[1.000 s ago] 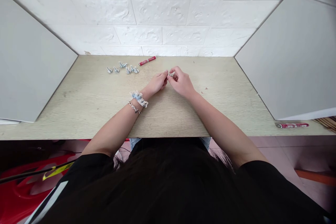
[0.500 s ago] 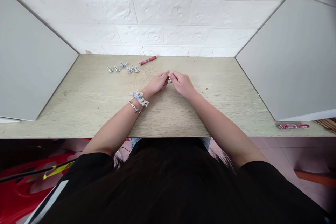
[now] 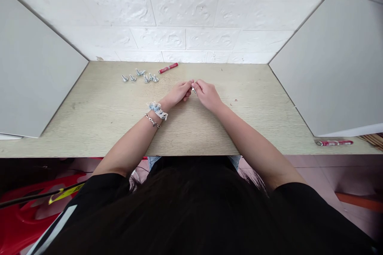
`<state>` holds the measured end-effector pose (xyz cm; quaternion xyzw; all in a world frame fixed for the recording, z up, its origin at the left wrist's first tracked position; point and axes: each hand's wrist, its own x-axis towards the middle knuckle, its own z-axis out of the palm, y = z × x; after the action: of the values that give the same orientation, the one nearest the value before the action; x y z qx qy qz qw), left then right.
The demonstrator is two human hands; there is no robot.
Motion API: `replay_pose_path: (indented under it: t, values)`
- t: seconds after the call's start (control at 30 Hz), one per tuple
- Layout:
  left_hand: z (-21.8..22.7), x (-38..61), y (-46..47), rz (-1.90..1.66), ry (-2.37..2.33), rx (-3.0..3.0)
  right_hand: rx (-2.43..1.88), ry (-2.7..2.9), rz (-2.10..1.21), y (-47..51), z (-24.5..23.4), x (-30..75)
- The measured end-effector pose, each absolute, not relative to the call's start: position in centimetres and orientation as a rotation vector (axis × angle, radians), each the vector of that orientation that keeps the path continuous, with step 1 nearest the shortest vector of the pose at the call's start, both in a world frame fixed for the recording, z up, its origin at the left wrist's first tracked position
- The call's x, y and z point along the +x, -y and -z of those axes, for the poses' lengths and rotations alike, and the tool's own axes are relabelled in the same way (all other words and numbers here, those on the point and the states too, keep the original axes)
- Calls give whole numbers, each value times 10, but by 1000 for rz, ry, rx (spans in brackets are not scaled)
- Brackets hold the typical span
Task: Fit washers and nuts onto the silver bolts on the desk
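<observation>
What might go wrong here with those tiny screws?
The tiny metal piece between the left hand and right hand is very small, so it might slip and fall onto the wooden table. The chain bracelet on the left wrist might snag the loose screws if that hand reaches over them, knocking them out of their row.
</observation>
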<state>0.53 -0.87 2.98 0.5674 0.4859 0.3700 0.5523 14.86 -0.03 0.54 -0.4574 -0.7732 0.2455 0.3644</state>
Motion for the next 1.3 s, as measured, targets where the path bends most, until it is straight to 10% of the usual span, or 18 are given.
replay_pose_path:
  t: [1.3]
  values:
    - [-8, -4, -9, -1035, -999, 1173, -1136, 1905, -567, -7, -4, 143]
